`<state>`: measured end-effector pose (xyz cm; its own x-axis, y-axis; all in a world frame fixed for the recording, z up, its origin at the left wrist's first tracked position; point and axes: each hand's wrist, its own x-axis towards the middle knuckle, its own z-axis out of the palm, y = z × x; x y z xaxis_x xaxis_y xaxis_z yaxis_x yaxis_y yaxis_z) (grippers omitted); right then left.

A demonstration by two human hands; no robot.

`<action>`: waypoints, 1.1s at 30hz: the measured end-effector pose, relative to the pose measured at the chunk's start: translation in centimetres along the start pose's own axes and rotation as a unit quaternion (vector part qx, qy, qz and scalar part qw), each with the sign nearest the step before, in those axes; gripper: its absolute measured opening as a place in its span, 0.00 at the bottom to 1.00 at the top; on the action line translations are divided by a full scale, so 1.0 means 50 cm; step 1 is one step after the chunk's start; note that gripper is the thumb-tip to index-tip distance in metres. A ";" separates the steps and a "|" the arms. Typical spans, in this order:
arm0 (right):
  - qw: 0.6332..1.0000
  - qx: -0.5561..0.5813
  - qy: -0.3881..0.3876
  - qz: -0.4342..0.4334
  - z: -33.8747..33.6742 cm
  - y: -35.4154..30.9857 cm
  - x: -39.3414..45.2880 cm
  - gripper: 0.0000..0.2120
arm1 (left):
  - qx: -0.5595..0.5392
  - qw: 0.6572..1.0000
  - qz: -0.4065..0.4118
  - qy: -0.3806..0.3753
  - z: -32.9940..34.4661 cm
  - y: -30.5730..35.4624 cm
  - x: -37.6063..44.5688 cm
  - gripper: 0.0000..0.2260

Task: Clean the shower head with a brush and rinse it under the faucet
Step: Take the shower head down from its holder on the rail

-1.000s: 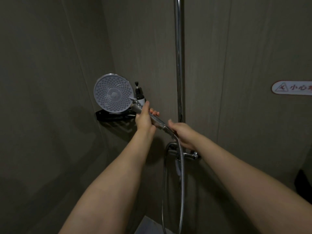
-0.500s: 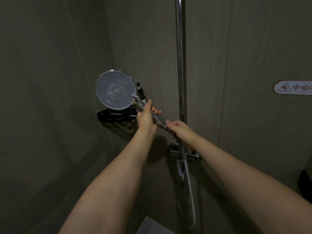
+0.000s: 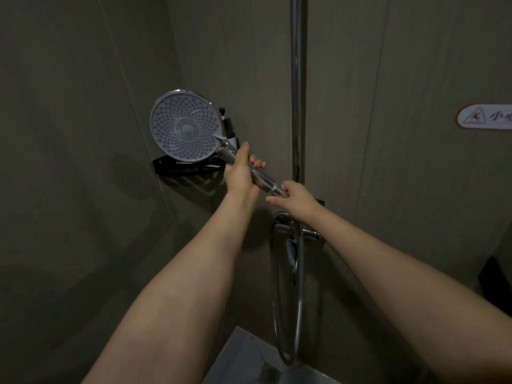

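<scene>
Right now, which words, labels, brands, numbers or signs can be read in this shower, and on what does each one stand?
"小心": red characters on the white oval sticker on the right wall, after a red warning triangle; the frame edge cuts off the rest.
Shower head, its handle and the bottle behind it: no readable brand or number.

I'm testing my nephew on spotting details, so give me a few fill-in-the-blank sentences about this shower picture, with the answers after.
1. The left hand grips the shower head by its ____.
2. The right hand, fingers spread, is at the handle's ____ end.
3. The spray face is ____ in shape.
4. The black corner shelf sits ____ the spray face.

Answers: handle; lower; round; behind
</scene>
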<state>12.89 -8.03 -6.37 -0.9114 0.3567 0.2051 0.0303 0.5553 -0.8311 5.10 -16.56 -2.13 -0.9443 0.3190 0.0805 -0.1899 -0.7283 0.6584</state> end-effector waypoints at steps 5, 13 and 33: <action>0.975 0.193 -0.099 0.055 -0.003 0.004 -0.005 0.15 | 0.047 0.999 -0.010 -0.016 -0.006 0.005 -0.006 0.04; 0.977 0.190 -0.078 0.058 0.010 -0.001 -0.008 0.13 | 0.028 1.000 -0.001 -0.006 -0.024 0.009 0.001 0.04; 0.973 0.229 -0.005 0.045 0.007 -0.002 -0.008 0.12 | 0.023 1.000 -0.007 -0.007 -0.012 0.013 -0.001 0.04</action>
<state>13.11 -8.50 -6.53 -0.9175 0.3796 0.1186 -0.0741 0.1298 -0.9888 4.89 -17.41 -2.14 -0.9380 0.3369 0.0814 -0.1896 -0.6953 0.6933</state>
